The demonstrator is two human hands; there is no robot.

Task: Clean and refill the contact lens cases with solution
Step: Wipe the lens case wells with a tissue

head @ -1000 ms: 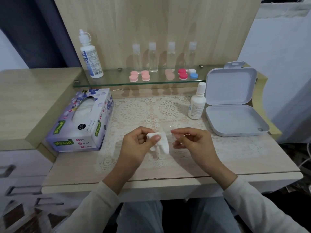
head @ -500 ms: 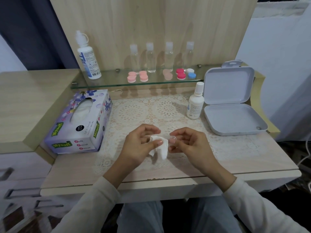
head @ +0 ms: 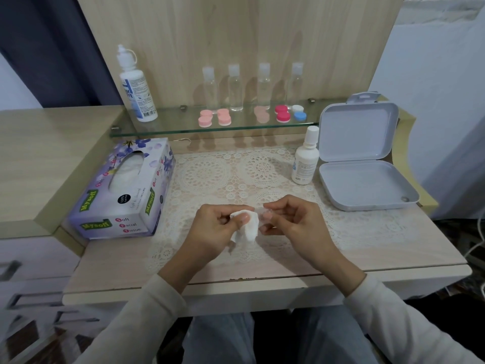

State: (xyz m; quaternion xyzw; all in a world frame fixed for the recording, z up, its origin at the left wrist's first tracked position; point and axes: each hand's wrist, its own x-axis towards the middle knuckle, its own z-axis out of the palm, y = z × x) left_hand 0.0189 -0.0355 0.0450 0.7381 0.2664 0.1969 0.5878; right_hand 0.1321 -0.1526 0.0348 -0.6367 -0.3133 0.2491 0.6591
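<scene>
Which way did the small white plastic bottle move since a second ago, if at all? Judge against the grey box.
No. The small white plastic bottle still stands beside the open grey box.

The left hand [head: 217,228] and right hand [head: 295,222] have closed the gap that lay between them a second ago. The white tissue [head: 250,231] pinched in the left now touches the small clear piece [head: 260,212] pinched in the right.
</scene>
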